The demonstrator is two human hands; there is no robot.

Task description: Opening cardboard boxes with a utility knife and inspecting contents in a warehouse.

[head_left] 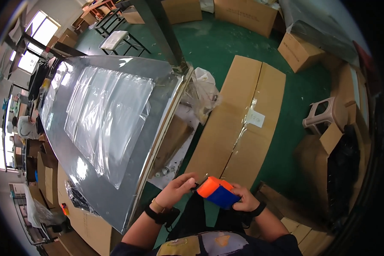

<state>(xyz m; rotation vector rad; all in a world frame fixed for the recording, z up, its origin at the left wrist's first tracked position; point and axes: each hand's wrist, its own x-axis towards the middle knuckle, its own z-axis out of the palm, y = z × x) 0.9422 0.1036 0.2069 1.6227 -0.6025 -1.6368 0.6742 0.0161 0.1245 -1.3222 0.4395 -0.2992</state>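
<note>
**Hands on orange/blue block, above flat carton**

Right hand (pixel 242 200) grips an orange-and-blue block (pixel 216 192) from its right side, fingers curled under and behind it, thumb on the blue part. Left hand (pixel 178 187) is at the block's left end, fingers pinched narrow on a small dark bit (pixel 195 186) sticking out there; can't tell what that bit is. Each wrist wears a dark band, 2 in all.

Block: 1 pc, chunky, rounded corners, smooth, looks like plastic. Orange upper-left end, blue lower-right half. Held in the air in front of the person's lap, just below the near end of the flat carton.

Flat carton (pixel 239 123): 1 pc, long, brown corrugated board, lying on the green floor (pixel 217 42). Clear tape along the centre seam, white label near mid-length.

Table (pixel 72 170) to the left: 1, grey sheet metal, glossy w/ window glare. Clear plastic film (pixel 109 119) lies flat on it, wrinkled; looks like stacked bags, count unclear. Crumpled clear bag (pixel 202 91) hangs at the table's far corner.

Right side: plastic stool (pixel 320 115), 1, pale, slotted top. Other brown cartons around the floor edge, at least 4 at the far side. Open carton (pixel 337 170) at right w/ dark contents, too dim to tell.
</note>
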